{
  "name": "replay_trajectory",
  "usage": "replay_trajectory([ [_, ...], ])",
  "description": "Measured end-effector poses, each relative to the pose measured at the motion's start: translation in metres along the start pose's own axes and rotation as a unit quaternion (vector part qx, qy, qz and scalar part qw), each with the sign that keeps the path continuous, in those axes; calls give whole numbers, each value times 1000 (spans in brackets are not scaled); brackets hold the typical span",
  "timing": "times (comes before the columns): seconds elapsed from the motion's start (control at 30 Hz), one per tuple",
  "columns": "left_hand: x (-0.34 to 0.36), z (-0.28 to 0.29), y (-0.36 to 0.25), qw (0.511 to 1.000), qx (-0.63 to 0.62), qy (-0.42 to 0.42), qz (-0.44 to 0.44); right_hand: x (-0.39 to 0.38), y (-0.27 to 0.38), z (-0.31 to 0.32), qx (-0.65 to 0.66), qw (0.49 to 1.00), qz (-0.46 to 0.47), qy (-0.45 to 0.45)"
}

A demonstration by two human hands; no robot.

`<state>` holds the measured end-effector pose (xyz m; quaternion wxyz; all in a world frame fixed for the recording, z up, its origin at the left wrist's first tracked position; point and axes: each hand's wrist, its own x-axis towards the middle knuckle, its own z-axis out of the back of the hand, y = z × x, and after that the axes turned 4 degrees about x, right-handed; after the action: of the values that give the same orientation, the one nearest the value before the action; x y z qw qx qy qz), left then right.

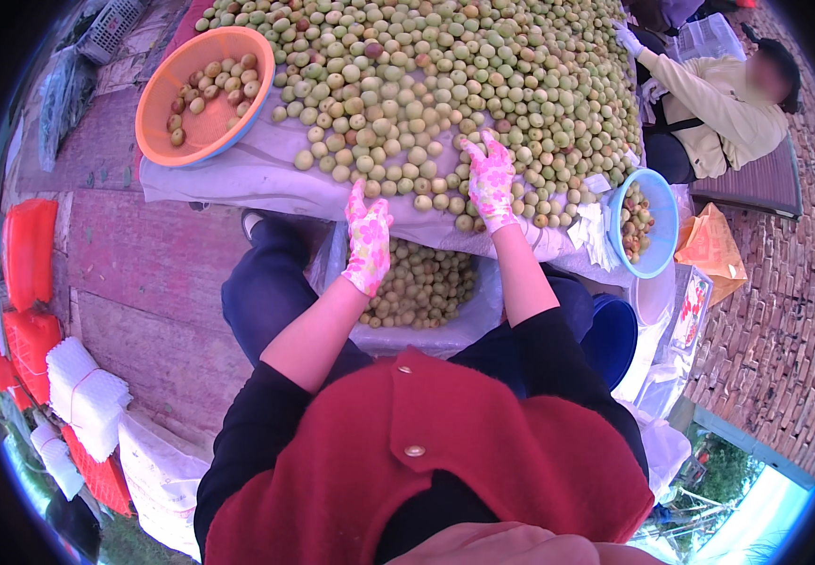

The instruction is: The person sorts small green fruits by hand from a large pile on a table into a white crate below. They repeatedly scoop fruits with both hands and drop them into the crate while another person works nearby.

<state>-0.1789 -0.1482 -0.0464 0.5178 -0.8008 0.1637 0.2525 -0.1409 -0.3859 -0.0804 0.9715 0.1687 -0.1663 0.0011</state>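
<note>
Leaving any grip unclear, left hand (368, 243) and right hand (492, 186) have fingers (357, 200) half spread beside green fruit (520, 75).

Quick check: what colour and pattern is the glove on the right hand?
The right glove has a pink floral print on a pale ground, seen in the head view.

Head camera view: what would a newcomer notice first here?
Probably the broad heap of small, round, mostly green fruits across the upper middle. At its near edge, the left hand and right hand stand out in pink flowered gloves. An orange bowl at upper left and the wearer's red vest below also draw the eye.
</note>
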Motion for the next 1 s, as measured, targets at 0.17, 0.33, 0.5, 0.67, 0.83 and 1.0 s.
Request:
replay_trajectory([
  [0.17,4,1,3,999,19,38,23,-45,35,20,135,983,59,107],
  [0.33,5,3,13,997,17,52,48,-12,19,11,68,997,-36,-14],
  [0.5,5,1,15,996,3,61,59,-25,52,-3,93,992,15,81],
  [0.67,4,0,16,996,-4,51,67,-20,34,10,207,976,-14,65],
  [0.83,3,4,18,993,-8,81,88,49,-48,-1,31,997,-59,42],
  [1.0,2,6,15,992,-8,83,91,71,-57,5,-63,977,-95,179],
])
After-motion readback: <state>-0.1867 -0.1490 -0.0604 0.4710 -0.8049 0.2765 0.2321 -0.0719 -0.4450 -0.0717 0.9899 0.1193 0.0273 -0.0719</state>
